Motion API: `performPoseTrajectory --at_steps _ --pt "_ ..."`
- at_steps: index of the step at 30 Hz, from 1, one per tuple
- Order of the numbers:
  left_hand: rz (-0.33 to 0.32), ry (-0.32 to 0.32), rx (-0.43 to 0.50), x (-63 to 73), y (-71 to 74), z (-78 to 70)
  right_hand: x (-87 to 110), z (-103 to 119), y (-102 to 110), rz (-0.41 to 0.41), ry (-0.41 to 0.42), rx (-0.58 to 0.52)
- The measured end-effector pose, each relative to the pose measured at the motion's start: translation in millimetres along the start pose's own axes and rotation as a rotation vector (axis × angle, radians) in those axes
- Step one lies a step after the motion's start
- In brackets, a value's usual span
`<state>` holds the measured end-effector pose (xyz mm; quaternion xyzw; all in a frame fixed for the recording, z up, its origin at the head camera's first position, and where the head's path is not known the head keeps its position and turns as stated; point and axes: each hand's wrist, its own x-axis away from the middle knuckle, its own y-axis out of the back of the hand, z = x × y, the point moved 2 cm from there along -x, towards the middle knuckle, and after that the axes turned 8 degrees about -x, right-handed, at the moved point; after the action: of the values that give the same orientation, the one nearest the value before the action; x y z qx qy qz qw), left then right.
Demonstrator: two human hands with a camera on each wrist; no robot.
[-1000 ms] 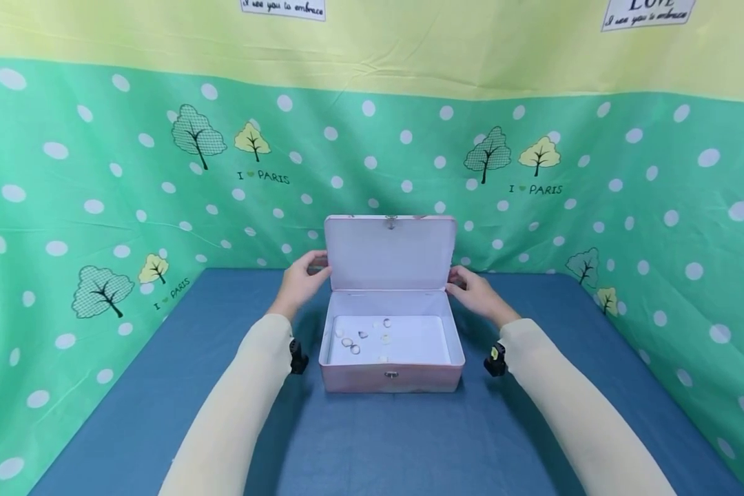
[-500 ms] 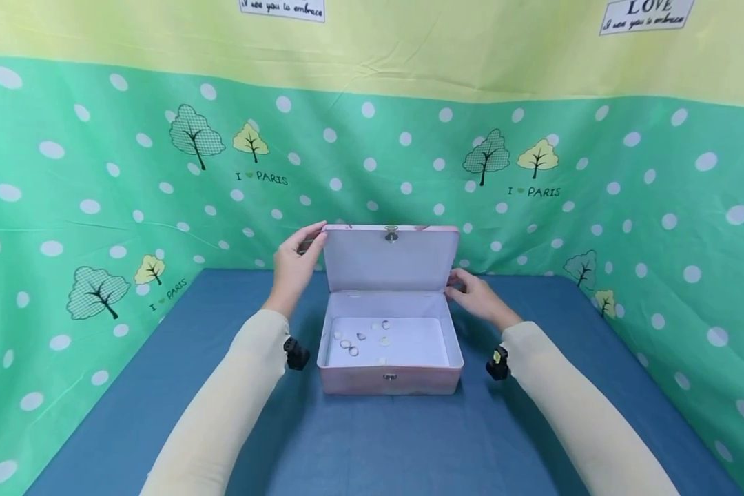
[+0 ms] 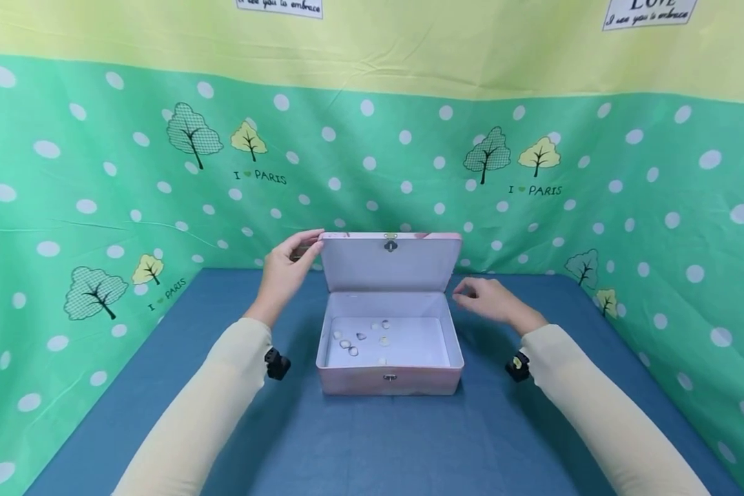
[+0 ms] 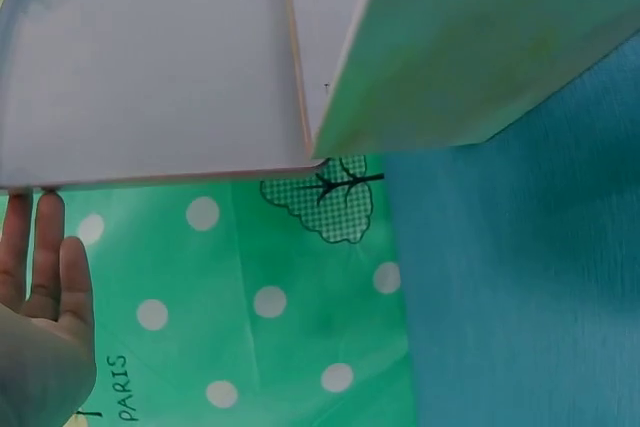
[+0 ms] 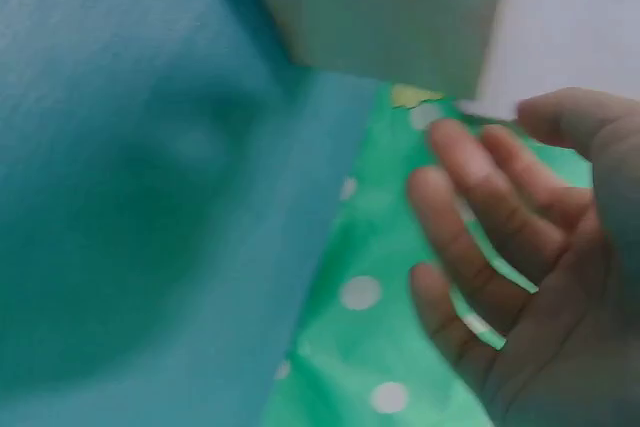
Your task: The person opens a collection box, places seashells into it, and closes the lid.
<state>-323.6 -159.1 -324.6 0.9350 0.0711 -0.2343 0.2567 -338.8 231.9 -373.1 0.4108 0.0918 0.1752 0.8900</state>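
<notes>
A pinkish tin box (image 3: 359, 381) stands in the middle of the table, its hinged lid (image 3: 389, 267) raised and tilted a little forward. My left hand (image 3: 283, 272) holds the lid's upper left corner between thumb and fingers. In the left wrist view, fingertips (image 4: 48, 209) meet the lid's rim; the thumb is out of sight. Just off the box's right side is my right hand (image 3: 491, 300), holding nothing, its fingers loosely bent in the right wrist view. Several small pale, dark-rimmed pieces (image 3: 345, 344), too small to identify, lie on the box floor.
A blue cloth (image 3: 384, 448) covers the table around the box. Behind and at both sides hangs a green and yellow curtain (image 3: 403, 158) with dots and trees. A small metal clasp (image 3: 390, 246) sits on the lid, with its catch (image 3: 390, 377) on the front wall.
My left hand has risen from the lid's side to its top corner, and the lid has tipped forward. My right hand has moved away from the box's hinge corner, to the right.
</notes>
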Motion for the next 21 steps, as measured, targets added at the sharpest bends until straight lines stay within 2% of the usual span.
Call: performPoseTrajectory --at_steps 3,7,14,21 --pt "0.017 -0.001 0.000 4.1 3.4 0.5 4.5 14 0 0.048 0.017 -0.012" --pt "0.026 -0.027 -0.020 9.1 6.6 1.6 8.6 38 -5 0.089 0.053 -0.110" --pt "0.043 -0.075 -0.022 16.6 9.1 2.2 13.2 79 -15 0.087 0.138 -0.273" --pt "0.061 -0.084 -0.011 21.4 10.2 3.6 3.6 103 -30 0.064 0.212 -0.395"
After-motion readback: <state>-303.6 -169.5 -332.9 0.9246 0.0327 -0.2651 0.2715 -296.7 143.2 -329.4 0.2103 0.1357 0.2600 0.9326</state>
